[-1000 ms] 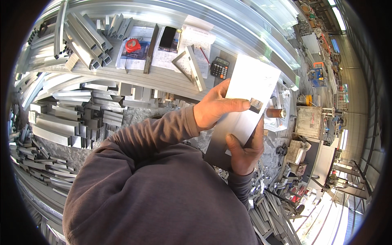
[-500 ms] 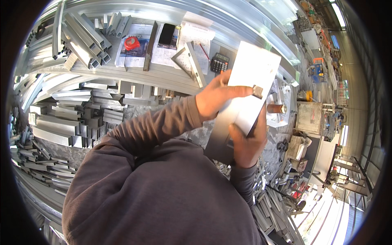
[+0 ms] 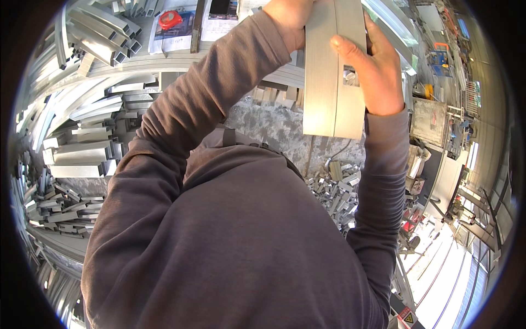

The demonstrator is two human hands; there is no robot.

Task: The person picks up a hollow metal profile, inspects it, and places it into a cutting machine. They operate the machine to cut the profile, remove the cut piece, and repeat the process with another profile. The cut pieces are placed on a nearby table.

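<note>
A long, flat metal profile (image 3: 329,104) with a lengthwise seam and a small rectangular cutout is held up in front of me, its far end cut off by the upper edge of the view. My right hand (image 3: 381,74) grips its right edge, thumb lying across the face and fingers behind. At the left edge, near the top, my left hand (image 3: 291,21) holds the same piece; most of its fingers are hidden or out of view.
Left on the bench lie a red tape measure (image 3: 170,20), papers (image 3: 183,41), a black phone (image 3: 223,7) and several square metal tubes (image 3: 101,33). Stacked metal profiles (image 3: 82,153) fill the left side. Metal offcuts (image 3: 337,189) are heaped below the held piece.
The profile has swung from a slant to nearly upright and moved up, away from my body. Both hands moved up with it, and the right thumb now lies higher on its face.
</note>
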